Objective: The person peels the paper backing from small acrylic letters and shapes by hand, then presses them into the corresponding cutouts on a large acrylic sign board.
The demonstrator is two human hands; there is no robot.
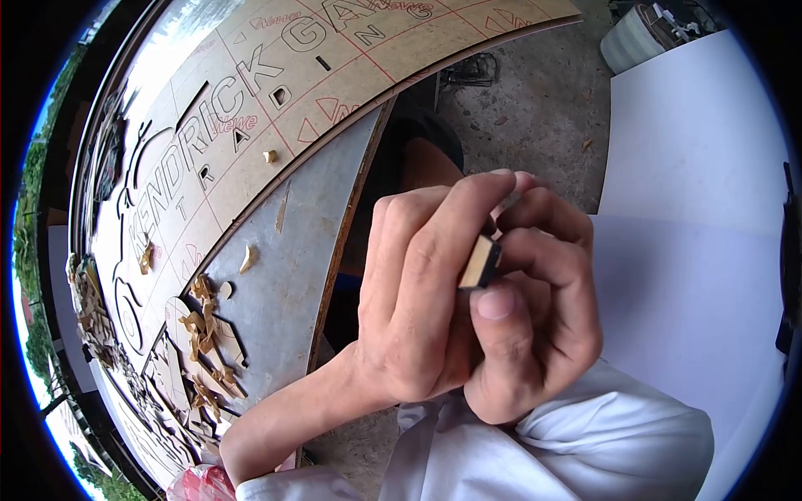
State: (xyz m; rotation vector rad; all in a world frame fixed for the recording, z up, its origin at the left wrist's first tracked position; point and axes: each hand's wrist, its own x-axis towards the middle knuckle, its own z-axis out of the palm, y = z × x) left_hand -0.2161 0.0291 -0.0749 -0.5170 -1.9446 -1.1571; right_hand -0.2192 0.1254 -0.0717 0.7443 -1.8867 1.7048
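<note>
Sheet (359,79): outlined "KENDRICK GA" (225,100), smaller "TRADIN" (240,139), red "Newe" (236,123).

Small piece (478,264) partly covered by left hand (413,284) and right hand (535,317), full shape unclear; left palm hidden; lettered board (276,58) cut off at top edge, pink bag (200,484) cropped at bottom; far-left scraps (92,309) too small to tell apart

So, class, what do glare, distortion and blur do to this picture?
In the head view throughout: fisheye distortion makes the lettered board look bowed, with black corners around the scene; glare whites out the upper left; the small held piece looks slightly soft.
</note>
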